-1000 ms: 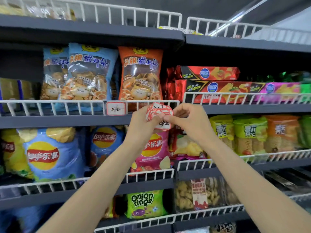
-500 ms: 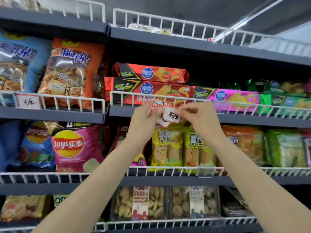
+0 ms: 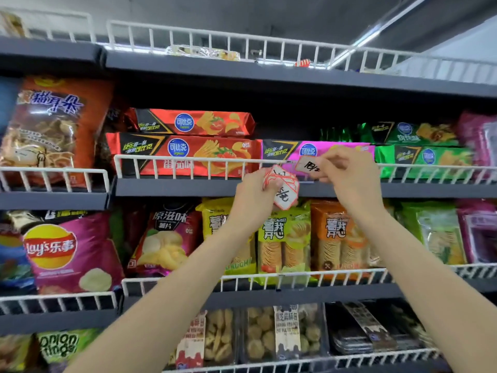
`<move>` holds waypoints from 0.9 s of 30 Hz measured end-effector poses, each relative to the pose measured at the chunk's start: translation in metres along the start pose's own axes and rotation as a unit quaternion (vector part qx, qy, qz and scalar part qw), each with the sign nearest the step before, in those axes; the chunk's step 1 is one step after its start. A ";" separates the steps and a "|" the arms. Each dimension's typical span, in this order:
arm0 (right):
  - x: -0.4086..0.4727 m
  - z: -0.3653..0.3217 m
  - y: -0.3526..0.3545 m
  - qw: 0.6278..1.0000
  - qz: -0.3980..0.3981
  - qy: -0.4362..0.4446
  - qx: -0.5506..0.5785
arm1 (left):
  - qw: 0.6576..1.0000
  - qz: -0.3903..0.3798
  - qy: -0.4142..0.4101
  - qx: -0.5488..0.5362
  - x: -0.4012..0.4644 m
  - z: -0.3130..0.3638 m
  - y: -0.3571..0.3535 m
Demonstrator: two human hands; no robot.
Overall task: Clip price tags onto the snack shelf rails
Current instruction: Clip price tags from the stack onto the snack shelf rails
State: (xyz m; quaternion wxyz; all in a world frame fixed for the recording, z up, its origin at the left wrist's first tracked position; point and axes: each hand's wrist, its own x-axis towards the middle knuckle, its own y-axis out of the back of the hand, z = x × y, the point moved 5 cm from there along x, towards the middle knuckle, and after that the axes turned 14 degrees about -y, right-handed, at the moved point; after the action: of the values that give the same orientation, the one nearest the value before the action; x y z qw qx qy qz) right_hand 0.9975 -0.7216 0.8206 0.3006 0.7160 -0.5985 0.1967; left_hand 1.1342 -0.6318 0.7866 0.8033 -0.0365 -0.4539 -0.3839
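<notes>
While both arms reach up from the lower corners of the view, the right hand [image 3: 349, 173] pinches a single price tag [image 3: 309, 166] between thumb and fingertips, its grip closed on the tag's right end. That tag is a small white card with a red border and black handwriting; its long axis runs roughly level, tilted a little down to the right, and its written face looks toward the camera. It sits right at the top wire of the white rail [image 3: 188, 168] of the second shelf from the top, in front of the pink cracker box [image 3: 317, 150]; whether it touches the wire is unclear.

Just below and to the left, the left hand [image 3: 255, 195] curls its fingers round a bunch of price tags [image 3: 282, 188], fanned out of the fist toward the right, one card hanging down with its face outward. This bunch lies in front of the dark front edge of the same shelf [image 3: 174, 187].

Both wrists are bent back, the backs of the hands toward the camera, the forearms rising steeply. Red cracker boxes [image 3: 188, 154] fill the shelf to the left, green ones [image 3: 422, 157] to the right.
</notes>
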 end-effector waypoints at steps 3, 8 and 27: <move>0.017 0.008 0.007 1.000 -0.001 0.016 -0.008 | 1.000 -0.008 0.006 0.012 0.006 0.005 -0.018; 0.035 0.017 0.009 0.999 -0.018 0.048 0.000 | 0.999 -0.006 0.005 0.040 0.007 0.008 -0.032; 0.033 0.001 -0.007 0.954 -0.006 0.197 -0.226 | 0.996 -0.071 0.059 -0.002 -0.008 0.016 -0.015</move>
State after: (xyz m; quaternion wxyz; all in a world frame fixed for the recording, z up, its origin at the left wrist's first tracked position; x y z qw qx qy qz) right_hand 1.0111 -0.7458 0.8392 0.5672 0.5802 -0.5521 0.1917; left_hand 1.1110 -0.6311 0.7852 0.7992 0.0165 -0.4067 -0.4422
